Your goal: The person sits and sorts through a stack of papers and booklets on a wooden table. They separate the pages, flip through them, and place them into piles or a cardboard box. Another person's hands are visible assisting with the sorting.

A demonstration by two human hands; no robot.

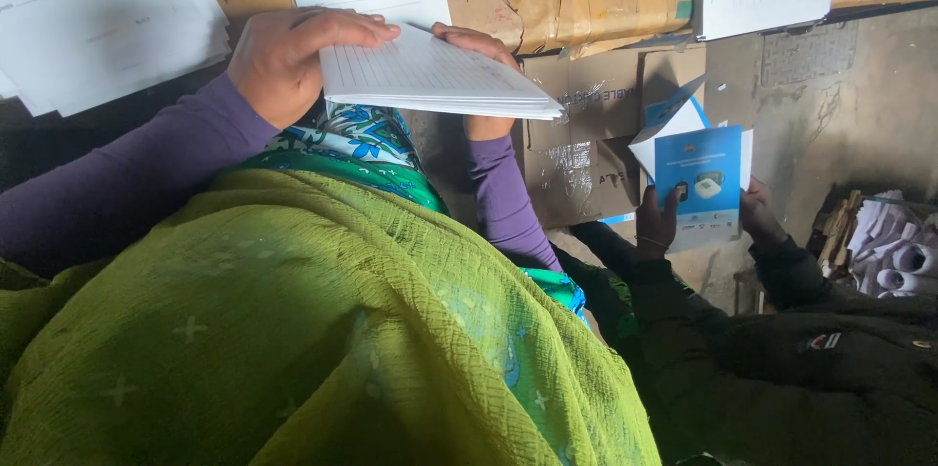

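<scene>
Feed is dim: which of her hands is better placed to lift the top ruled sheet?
Probably the left hand: it rests on top of the sheet stack, while the right hand grips from beneath.

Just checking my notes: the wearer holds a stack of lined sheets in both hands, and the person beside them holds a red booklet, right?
Not quite. The booklet held by the person beside them is blue, not red, as the head view shows. The rest stands: the left hand and right hand both hold the stack of lined sheets.
</scene>
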